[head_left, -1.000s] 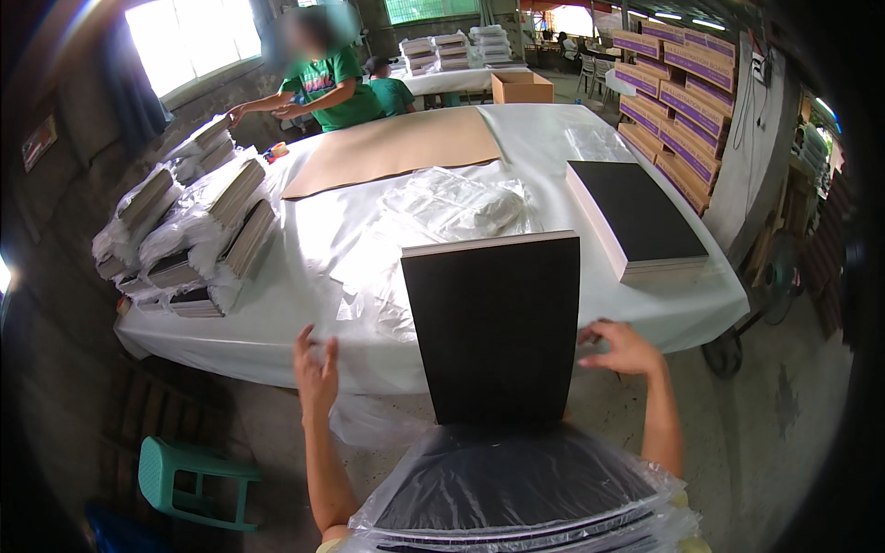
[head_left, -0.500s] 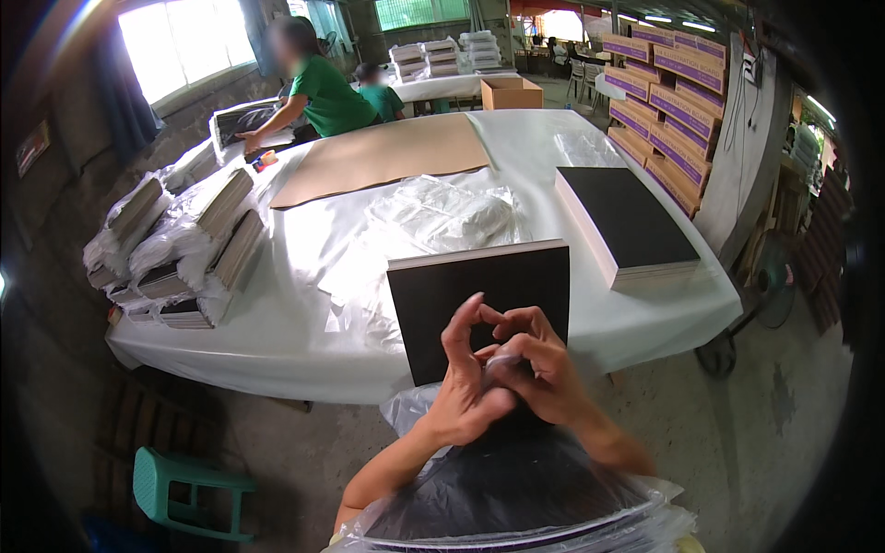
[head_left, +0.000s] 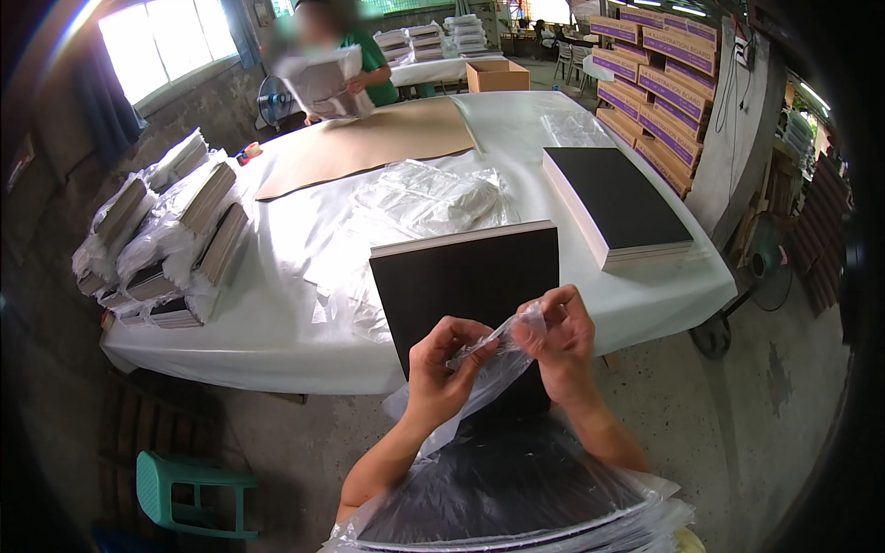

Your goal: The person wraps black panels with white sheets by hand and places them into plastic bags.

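Both of my hands pinch a thin clear plastic bag (head_left: 493, 373) and stretch its edge between them. My left hand (head_left: 444, 364) is closed on the bunched plastic, with the fingers curled. My right hand (head_left: 560, 341) grips the other end, a little higher. Just beyond them a black-faced stack of boards (head_left: 461, 286) stands on edge, tilted against the table's near side. Nearest me is another black board stack in clear plastic (head_left: 502, 493), lying below my forearms. The lower part of the standing stack is hidden by my hands and the plastic.
Loose clear bags (head_left: 429, 198) lie mid-table on the white cover (head_left: 230, 346). To the right is a black-topped board stack (head_left: 618, 203); to the left, several wrapped stacks (head_left: 175, 230). Brown sheet (head_left: 369, 143), co-worker in green (head_left: 373, 69), cartons (head_left: 654, 83), green stool (head_left: 194, 493) surround.
My hands have come apart and now stretch plastic between them. The co-worker has straightened and holds a wrapped stack up over the brown sheet. The view has shifted slightly.
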